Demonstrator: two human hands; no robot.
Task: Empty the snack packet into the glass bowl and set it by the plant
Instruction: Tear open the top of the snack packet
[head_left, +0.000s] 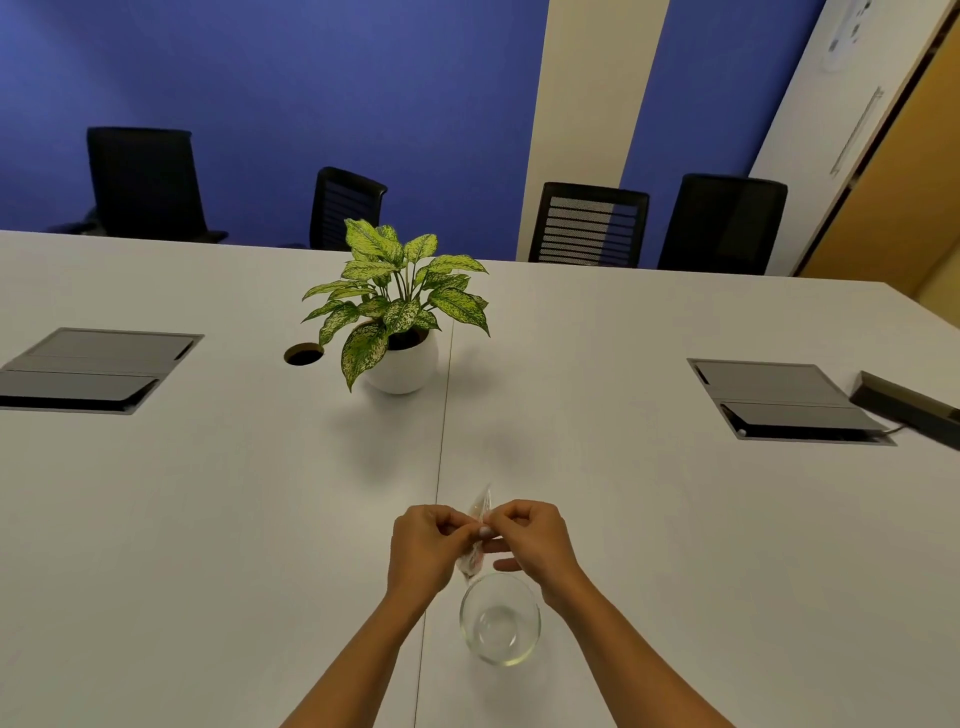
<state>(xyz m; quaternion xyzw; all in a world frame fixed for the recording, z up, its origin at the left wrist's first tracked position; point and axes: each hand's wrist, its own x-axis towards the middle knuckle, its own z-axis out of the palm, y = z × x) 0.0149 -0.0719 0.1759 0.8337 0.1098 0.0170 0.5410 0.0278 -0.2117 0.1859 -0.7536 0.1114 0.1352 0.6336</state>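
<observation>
— Hands first: what did ours hold?
— Our left hand (423, 545) and right hand (532, 538) both pinched the snack packet (475, 540) over the glass bowl (500, 621), near the table's (208, 519) front edge.
— And the plant (397, 306)?
— Mid-table, well apart from us.

Snack packet (479, 530): small, pale and crinkly with reddish print, held upright and edge-on between your left hand (423, 548) and right hand (535, 540), both pinching its top edge; whether it is torn open can't be told. Glass bowl (500, 618): clear, round, upright, empty, just below your hands on the white table (208, 519), between your wrists, nearer the right one. Plant (397, 301): green speckled leaves in a round white pot, upright, well beyond your hands, slightly to their left.
</observation>
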